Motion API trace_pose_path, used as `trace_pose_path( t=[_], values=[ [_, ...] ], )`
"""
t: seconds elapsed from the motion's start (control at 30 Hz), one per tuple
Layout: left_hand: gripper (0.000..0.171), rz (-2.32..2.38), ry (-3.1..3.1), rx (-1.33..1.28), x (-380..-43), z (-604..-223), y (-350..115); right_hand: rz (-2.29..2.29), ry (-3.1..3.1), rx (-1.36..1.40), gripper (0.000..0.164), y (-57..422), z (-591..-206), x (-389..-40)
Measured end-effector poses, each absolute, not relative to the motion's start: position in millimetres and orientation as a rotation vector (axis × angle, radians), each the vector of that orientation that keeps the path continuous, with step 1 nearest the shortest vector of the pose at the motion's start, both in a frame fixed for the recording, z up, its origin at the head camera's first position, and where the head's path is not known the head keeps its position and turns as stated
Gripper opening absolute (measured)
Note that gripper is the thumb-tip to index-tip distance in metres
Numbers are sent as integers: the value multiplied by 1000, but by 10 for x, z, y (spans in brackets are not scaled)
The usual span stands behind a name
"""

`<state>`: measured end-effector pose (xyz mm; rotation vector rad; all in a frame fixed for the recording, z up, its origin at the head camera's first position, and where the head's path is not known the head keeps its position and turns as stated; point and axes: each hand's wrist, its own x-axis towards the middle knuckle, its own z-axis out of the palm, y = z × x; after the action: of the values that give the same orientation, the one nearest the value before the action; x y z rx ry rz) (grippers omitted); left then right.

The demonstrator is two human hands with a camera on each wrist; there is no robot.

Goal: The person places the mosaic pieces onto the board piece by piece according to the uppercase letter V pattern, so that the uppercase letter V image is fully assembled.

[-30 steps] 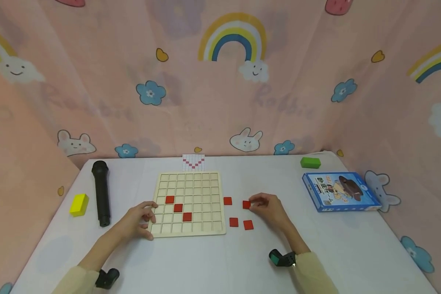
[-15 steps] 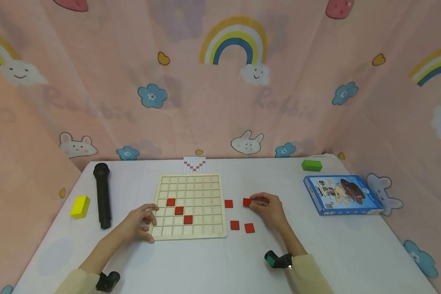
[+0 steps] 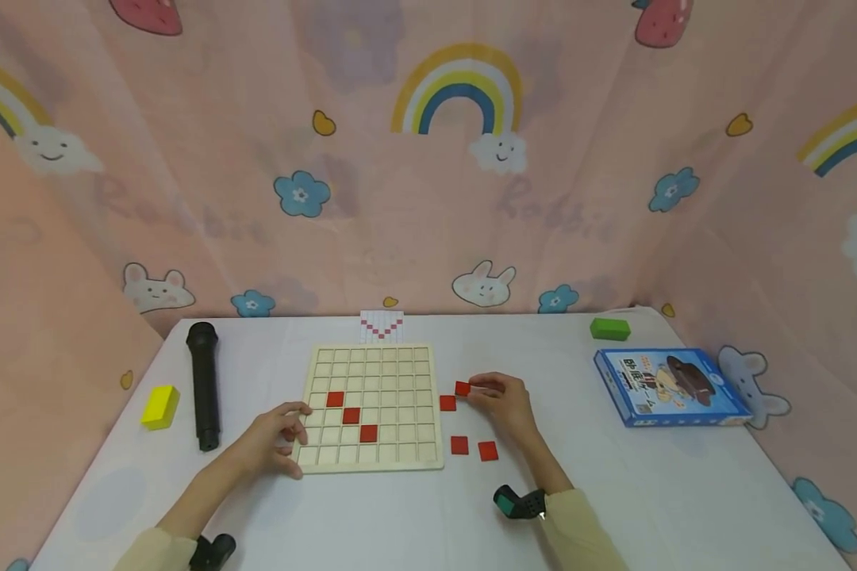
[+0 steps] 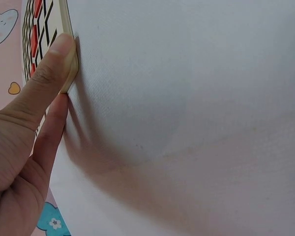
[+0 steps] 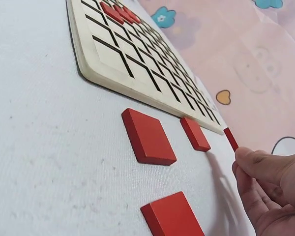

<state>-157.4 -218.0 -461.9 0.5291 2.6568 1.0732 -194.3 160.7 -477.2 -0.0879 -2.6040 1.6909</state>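
Loads of spare table (image 3: 400, 523) on the near side. The board (image 3: 374, 377) sits mid-table, box (image 3: 667, 388) well off right, so no crowding. Left hand (image 3: 274, 436) grips the board's left edge by the near corner; right hand (image 3: 503, 400) is just past the opposite edge, fingertips pinching. Card (image 3: 382, 327) behind the board shows a V. Three placed tiles (image 3: 351, 415) slant across cells, loose tiles (image 3: 459, 445) lie right, and the pinched tile (image 3: 463, 388) makes me guess it's fetch-a-fourth time. Next probably calls for clearing the rim, then lowering it flat.
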Motion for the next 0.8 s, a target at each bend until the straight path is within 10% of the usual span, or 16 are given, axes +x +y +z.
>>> trace_pose_path(
  t=[0.8],
  values=[
    [41, 1114, 2639, 515, -1568, -4615, -2171, 1854, -2551, 89, 22, 1088, -4818, -2162]
  ],
)
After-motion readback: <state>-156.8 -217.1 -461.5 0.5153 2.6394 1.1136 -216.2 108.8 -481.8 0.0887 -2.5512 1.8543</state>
